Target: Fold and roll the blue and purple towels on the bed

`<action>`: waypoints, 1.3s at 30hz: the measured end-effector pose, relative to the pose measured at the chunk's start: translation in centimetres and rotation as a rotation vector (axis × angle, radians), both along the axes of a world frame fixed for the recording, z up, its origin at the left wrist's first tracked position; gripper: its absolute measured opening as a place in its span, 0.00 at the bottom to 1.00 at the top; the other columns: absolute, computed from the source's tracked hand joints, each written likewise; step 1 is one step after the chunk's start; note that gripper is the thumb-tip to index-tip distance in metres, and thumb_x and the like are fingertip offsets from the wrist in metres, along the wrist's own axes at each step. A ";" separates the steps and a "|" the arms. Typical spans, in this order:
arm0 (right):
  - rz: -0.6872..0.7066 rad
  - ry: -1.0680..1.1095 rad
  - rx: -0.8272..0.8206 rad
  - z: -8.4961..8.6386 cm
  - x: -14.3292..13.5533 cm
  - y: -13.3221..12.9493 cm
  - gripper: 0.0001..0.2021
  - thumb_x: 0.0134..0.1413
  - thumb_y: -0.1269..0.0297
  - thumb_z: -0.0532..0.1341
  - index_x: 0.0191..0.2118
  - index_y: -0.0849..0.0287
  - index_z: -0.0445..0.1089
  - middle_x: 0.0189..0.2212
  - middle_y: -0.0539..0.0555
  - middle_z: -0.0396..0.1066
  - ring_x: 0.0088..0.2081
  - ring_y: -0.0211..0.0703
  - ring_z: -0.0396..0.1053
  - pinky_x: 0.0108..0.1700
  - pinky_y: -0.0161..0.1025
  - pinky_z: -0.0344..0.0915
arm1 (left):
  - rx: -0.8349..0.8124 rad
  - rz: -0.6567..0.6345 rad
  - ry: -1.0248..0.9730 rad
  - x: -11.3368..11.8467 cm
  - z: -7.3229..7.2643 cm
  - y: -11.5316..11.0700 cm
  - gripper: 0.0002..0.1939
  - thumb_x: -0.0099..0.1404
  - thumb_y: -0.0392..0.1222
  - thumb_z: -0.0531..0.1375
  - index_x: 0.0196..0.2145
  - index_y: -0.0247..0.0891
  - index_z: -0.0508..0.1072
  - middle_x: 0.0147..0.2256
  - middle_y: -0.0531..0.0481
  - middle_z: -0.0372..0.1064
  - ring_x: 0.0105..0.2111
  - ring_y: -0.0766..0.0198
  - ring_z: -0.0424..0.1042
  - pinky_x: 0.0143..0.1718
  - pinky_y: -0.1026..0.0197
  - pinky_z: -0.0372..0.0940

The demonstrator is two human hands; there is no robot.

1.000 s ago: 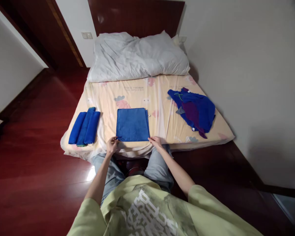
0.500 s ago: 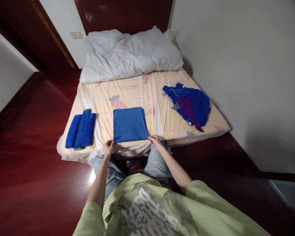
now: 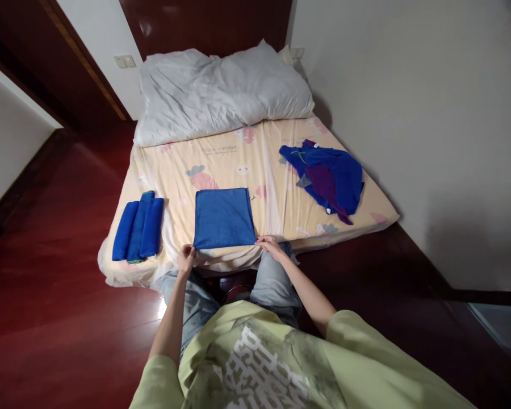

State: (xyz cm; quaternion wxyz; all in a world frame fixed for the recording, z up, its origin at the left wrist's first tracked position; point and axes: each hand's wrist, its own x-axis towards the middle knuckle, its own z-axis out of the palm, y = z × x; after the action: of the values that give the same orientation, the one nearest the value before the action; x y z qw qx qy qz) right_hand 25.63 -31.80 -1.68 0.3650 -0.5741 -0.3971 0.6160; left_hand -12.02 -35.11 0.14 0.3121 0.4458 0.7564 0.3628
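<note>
A blue cloth [image 3: 224, 218], folded to a near square, lies flat on the bed [image 3: 179, 176] close to its front edge. My left hand [image 3: 187, 258] pinches the cloth's near left corner. At the near right corner, my right hand [image 3: 269, 246] has its fingers closed on the edge. Three blue rolled or folded cloths [image 3: 137, 230] lie side by side on the left of the bed. To the right is a loose heap of blue and purple cloths [image 3: 330, 179].
A large white pillow or quilt [image 3: 225, 94] spans the head of the bed, before a dark headboard [image 3: 208, 23]. A white wall [image 3: 417, 142] rises on the right. Dark red floor [image 3: 59, 272] shows on the left.
The view has shifted slightly. Both hands remain at the near corners of the blue cloth, which looks little changed.
</note>
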 end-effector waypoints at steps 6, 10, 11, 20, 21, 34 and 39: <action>0.088 0.024 -0.007 0.0 0.4 0.6 0.20 0.34 0.49 0.74 0.29 0.59 0.74 0.15 0.41 0.60 0.18 0.30 0.51 0.22 0.32 0.44 | 0.119 0.045 0.182 4.6 0.6 -1.2 0.06 0.67 0.45 0.57 0.38 0.41 0.69 0.39 0.44 0.71 0.44 0.52 0.73 0.53 0.48 0.68; 0.119 0.030 0.003 0.9 0.1 3.6 0.24 0.45 0.45 0.71 0.42 0.59 0.75 0.14 0.38 0.56 0.16 0.31 0.49 0.21 0.32 0.47 | 0.209 -0.326 0.243 12.8 0.9 -1.3 0.08 0.71 0.47 0.59 0.35 0.42 0.69 0.34 0.48 0.69 0.38 0.56 0.71 0.46 0.55 0.68; 0.099 0.008 0.013 1.2 -0.2 4.7 0.24 0.48 0.45 0.70 0.43 0.59 0.74 0.14 0.38 0.56 0.16 0.31 0.49 0.21 0.32 0.48 | 0.216 -0.386 0.265 15.0 1.0 -1.0 0.08 0.72 0.46 0.60 0.36 0.41 0.69 0.34 0.48 0.69 0.38 0.57 0.72 0.45 0.56 0.68; -0.016 -0.366 0.103 2.3 -3.4 18.0 0.16 0.58 0.60 0.68 0.50 0.58 0.73 0.26 0.46 0.72 0.23 0.36 0.66 0.27 0.33 0.64 | -0.027 -0.455 0.523 24.7 1.3 3.1 0.11 0.74 0.50 0.61 0.40 0.40 0.72 0.41 0.41 0.74 0.47 0.52 0.75 0.43 0.57 0.67; -0.028 -0.404 0.110 2.2 -3.8 19.6 0.15 0.58 0.60 0.68 0.50 0.58 0.74 0.28 0.48 0.74 0.26 0.38 0.70 0.31 0.35 0.68 | -0.062 -0.447 0.524 24.8 1.0 3.3 0.11 0.74 0.50 0.60 0.41 0.39 0.72 0.42 0.41 0.74 0.47 0.52 0.75 0.41 0.58 0.67; -0.024 -0.664 0.322 -2.8 -5.0 28.6 0.11 0.69 0.57 0.59 0.44 0.57 0.76 0.41 0.56 0.79 0.45 0.50 0.76 0.52 0.42 0.70 | -0.044 -0.488 0.536 24.0 -1.2 3.9 0.10 0.76 0.41 0.55 0.36 0.41 0.72 0.37 0.44 0.74 0.43 0.56 0.74 0.41 0.59 0.63; -0.134 -0.486 0.484 -6.2 -4.3 29.4 0.18 0.71 0.48 0.54 0.39 0.57 0.72 0.33 0.52 0.74 0.39 0.44 0.73 0.48 0.38 0.70 | 0.019 -0.496 0.547 24.2 -1.9 3.7 0.12 0.78 0.41 0.53 0.36 0.41 0.72 0.36 0.45 0.73 0.42 0.56 0.73 0.42 0.57 0.63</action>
State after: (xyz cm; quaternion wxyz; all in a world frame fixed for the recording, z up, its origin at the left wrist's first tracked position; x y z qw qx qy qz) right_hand 21.32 -2.35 -7.91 0.4251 -0.6257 -0.5682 0.3240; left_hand 12.15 -31.44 -1.75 0.1726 0.6989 0.6775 0.1505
